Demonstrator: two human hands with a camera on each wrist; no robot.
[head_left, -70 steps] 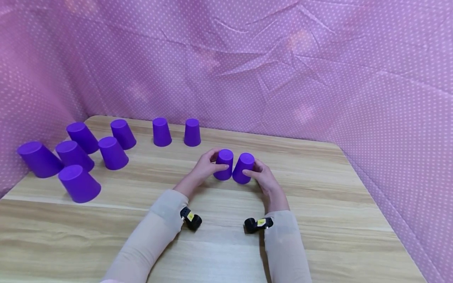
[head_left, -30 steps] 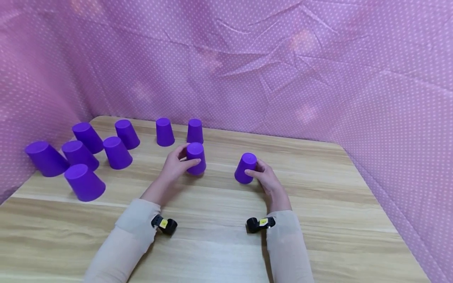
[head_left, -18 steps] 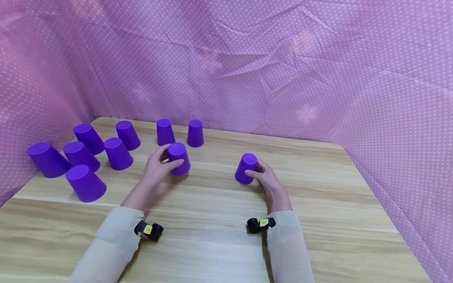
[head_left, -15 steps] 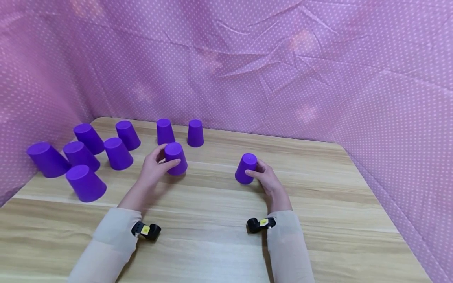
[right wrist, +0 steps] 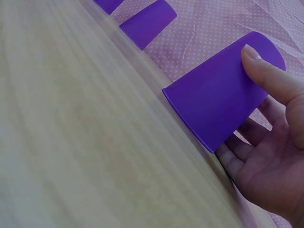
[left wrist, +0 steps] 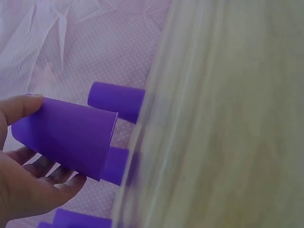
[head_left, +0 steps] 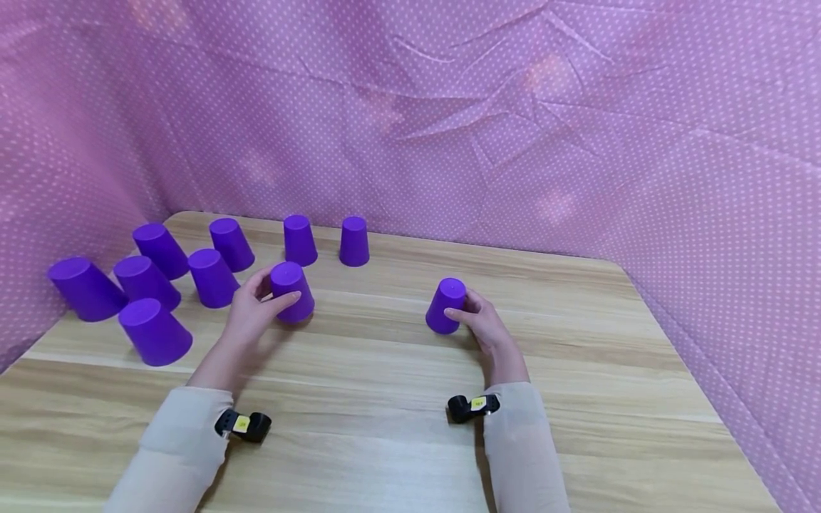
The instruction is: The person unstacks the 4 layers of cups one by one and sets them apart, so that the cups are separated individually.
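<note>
My left hand grips an upside-down purple cup left of the table's middle, thumb across its near side and fingers behind. In the left wrist view that cup hangs a little above the wooden surface, its rim toward the table. Further right, my right hand holds a second upside-down purple cup. The right wrist view shows this cup with its rim right at the tabletop, the thumb on one side and the other fingers on the opposite side.
Several more upside-down purple cups stand along the left and back, the nearest cup at front left and one cup at the back. Pink dotted cloth hangs around the wooden table. Each sleeve carries a small black camera.
The two held cups stood side by side; my left hand has carried its cup off to the left, toward the group. My right hand and its cup have stayed in place.
</note>
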